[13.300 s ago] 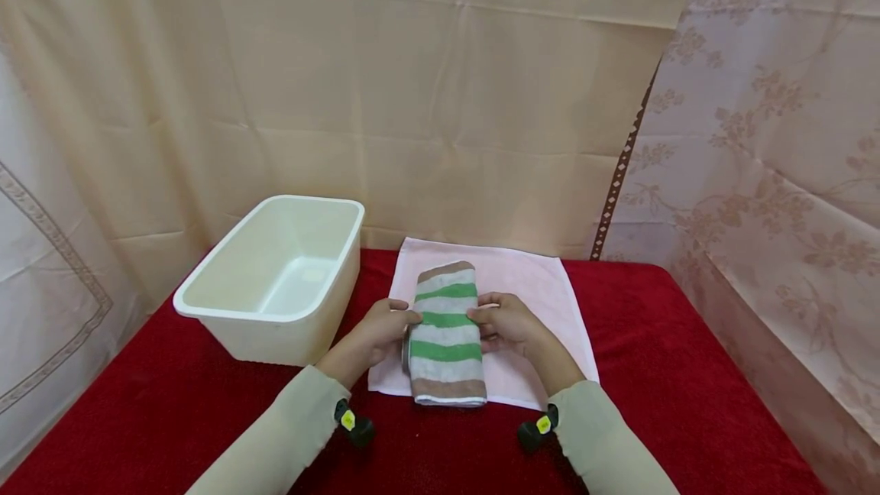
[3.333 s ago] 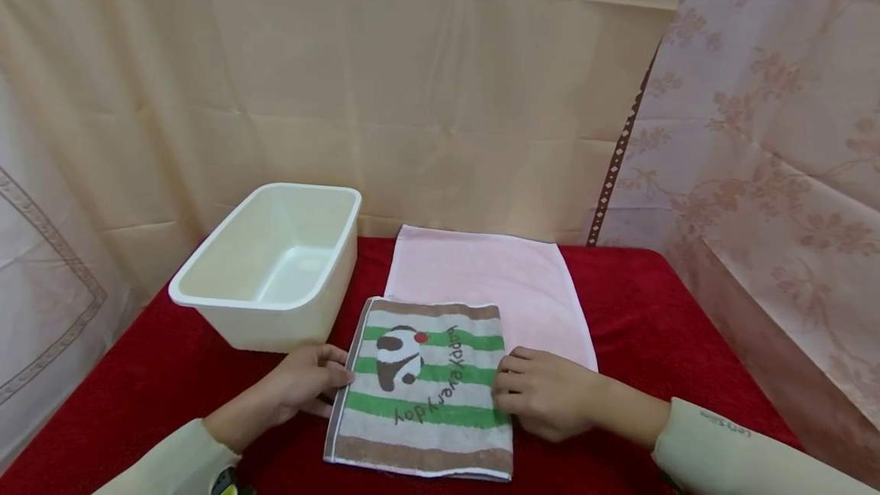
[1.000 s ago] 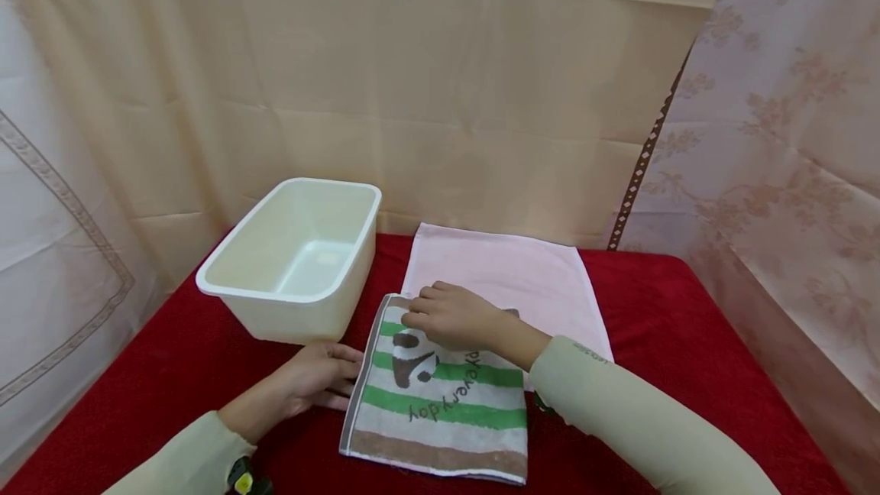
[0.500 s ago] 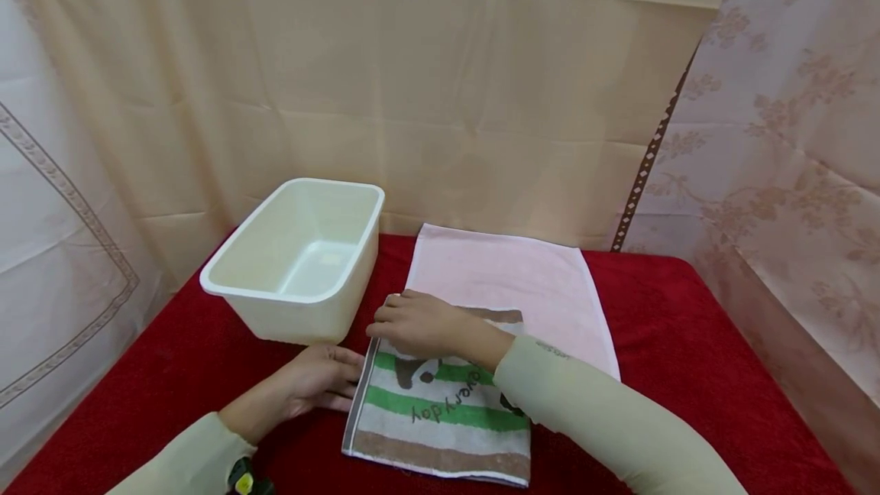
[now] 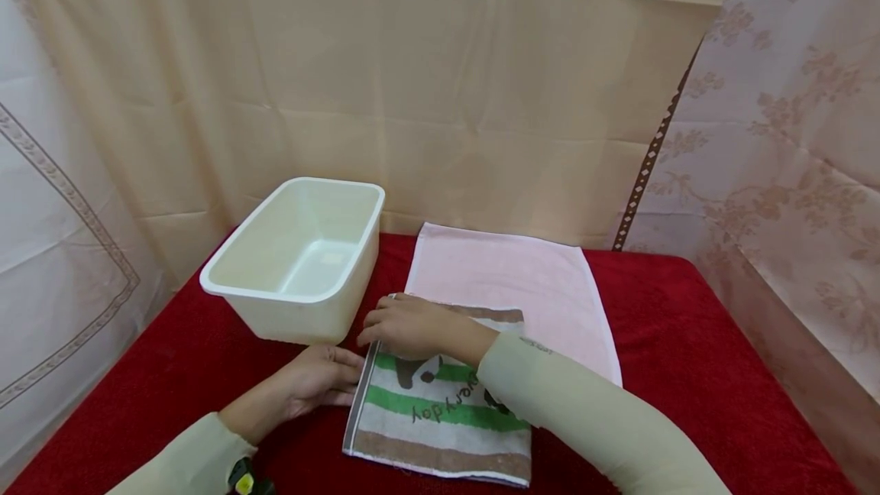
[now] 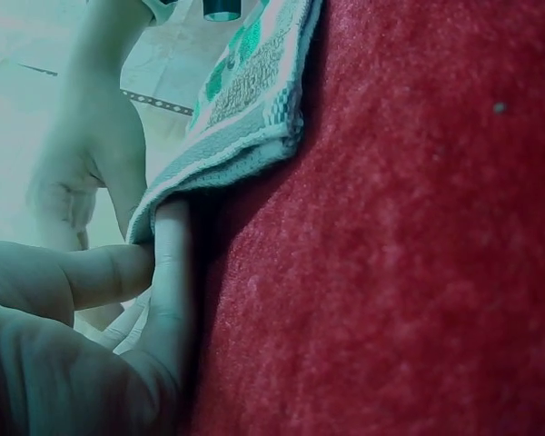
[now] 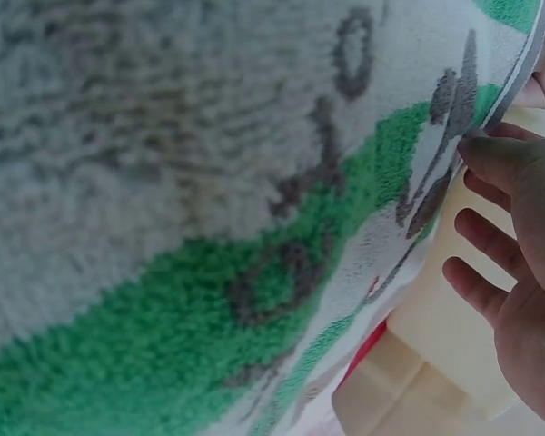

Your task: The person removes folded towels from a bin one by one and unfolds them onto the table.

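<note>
A towel [image 5: 447, 418] with green, white and brown stripes, a panda and lettering lies folded on the red cloth, its far part over a pink towel [image 5: 509, 262]. At its left edge is my left hand [image 5: 312, 380]; in the left wrist view, fingers [image 6: 171, 291] pinch that edge, one tucked beneath it. My right hand [image 5: 415, 327] reaches across the towel to the far end of the same edge and covers part of the panda. In the right wrist view, its thumb and forefinger pinch the edge while other fingers [image 7: 481, 245] are spread.
A cream plastic tub [image 5: 351, 281] with nothing in it stands behind my left hand. Red cloth [image 5: 653, 327] covers the table. Beige curtain [image 5: 440, 98] hangs at the back, with a floral curtain [image 5: 811, 212] on the right.
Earlier the striped towel was folded narrow on the pink towel; now it lies wider and nearer me. My right hand has crossed from its right edge to the left one; my left hand stays put.
</note>
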A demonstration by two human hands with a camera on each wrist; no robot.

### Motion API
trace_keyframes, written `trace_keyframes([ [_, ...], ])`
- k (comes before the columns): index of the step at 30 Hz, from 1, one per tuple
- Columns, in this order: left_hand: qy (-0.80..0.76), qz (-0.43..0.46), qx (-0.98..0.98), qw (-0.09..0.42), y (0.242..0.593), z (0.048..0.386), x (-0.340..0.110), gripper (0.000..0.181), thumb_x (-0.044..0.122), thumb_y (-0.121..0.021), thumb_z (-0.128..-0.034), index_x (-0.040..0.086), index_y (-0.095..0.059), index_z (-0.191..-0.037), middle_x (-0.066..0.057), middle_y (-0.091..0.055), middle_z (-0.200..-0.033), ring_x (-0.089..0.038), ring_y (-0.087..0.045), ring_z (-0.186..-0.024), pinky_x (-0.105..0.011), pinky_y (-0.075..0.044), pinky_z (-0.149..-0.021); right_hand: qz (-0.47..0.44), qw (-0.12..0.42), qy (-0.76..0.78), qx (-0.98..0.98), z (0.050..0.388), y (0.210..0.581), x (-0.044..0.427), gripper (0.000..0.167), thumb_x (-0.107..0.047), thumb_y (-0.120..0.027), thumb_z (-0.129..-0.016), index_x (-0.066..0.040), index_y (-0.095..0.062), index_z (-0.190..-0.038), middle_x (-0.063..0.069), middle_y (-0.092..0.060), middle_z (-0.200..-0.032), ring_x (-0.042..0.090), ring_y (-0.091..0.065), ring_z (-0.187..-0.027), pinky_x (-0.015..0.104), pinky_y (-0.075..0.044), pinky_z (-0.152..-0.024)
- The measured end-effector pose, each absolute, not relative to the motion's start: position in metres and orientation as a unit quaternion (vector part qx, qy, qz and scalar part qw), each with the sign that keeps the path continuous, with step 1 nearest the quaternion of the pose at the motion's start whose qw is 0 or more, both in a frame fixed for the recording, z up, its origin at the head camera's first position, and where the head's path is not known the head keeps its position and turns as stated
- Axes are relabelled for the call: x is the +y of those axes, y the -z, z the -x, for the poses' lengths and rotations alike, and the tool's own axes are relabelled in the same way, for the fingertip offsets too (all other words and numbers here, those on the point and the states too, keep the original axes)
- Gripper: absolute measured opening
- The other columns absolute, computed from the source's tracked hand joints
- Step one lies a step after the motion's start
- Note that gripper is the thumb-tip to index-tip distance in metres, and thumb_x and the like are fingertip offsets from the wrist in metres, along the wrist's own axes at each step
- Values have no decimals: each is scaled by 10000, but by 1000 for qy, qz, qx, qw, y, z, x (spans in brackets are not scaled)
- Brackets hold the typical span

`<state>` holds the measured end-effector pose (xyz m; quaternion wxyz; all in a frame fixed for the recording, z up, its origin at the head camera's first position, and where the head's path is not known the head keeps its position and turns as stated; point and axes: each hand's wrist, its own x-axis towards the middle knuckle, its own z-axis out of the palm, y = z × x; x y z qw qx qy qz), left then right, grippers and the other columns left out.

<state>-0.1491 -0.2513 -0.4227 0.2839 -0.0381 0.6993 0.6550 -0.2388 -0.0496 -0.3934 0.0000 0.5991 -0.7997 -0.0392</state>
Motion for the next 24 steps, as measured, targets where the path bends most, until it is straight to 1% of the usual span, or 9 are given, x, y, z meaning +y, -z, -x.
trace_keyframes([
  [4,-651,37,703,285,422,149,-250,291,13,-572,-1010,-135,-630,-1253,-181,-741,-1081,-203,-730,-919,-367,-613,-801,-600,-20,12,-799,243,396,-48,337,-177,-635,-1009,-309,-692,-1314,-100,-659,-1306,124,-530,-1215,288,-403,-1085],
  [9,-645,42,709,283,422,148,-250,314,27,-575,-1009,-145,-608,-1269,-183,-739,-1082,-216,-732,-929,-362,-613,-799,-609,-34,-13,-792,245,396,-50,301,-152,-655,-989,-307,-733,-1235,-122,-684,-1239,111,-535,-1165,294,-406,-1069],
  [11,-647,40,708,280,422,148,-250,327,27,-578,-1004,-154,-599,-1276,-188,-738,-1086,-218,-731,-938,-363,-613,-801,-618,-30,-6,-786,244,395,-53,269,-139,-643,-987,-298,-748,-1177,-118,-694,-1197,116,-538,-1141,293,-418,-1039],
  [16,-649,35,707,279,423,147,-250,345,23,-588,-993,-163,-592,-1283,-199,-735,-1097,-219,-728,-952,-366,-612,-806,-628,-15,11,-778,241,394,-55,217,-120,-648,-965,-291,-761,-1038,-133,-695,-1064,109,-525,-1046,248,-422,-935],
  [20,-642,51,713,276,422,148,-249,351,28,-595,-991,-151,-596,-1293,-205,-734,-1101,-228,-733,-944,-381,-613,-805,-626,-8,21,-779,237,392,-55,184,-132,-706,-920,-286,-755,-1008,-137,-678,-984,98,-508,-982,238,-420,-894],
  [24,-641,48,715,275,423,148,-250,369,26,-592,-989,-165,-575,-1304,-213,-727,-1115,-231,-729,-956,-391,-612,-809,-629,-5,44,-776,231,390,-54,204,-128,-733,-880,-273,-748,-1023,-126,-656,-936,99,-484,-919,241,-412,-834],
])
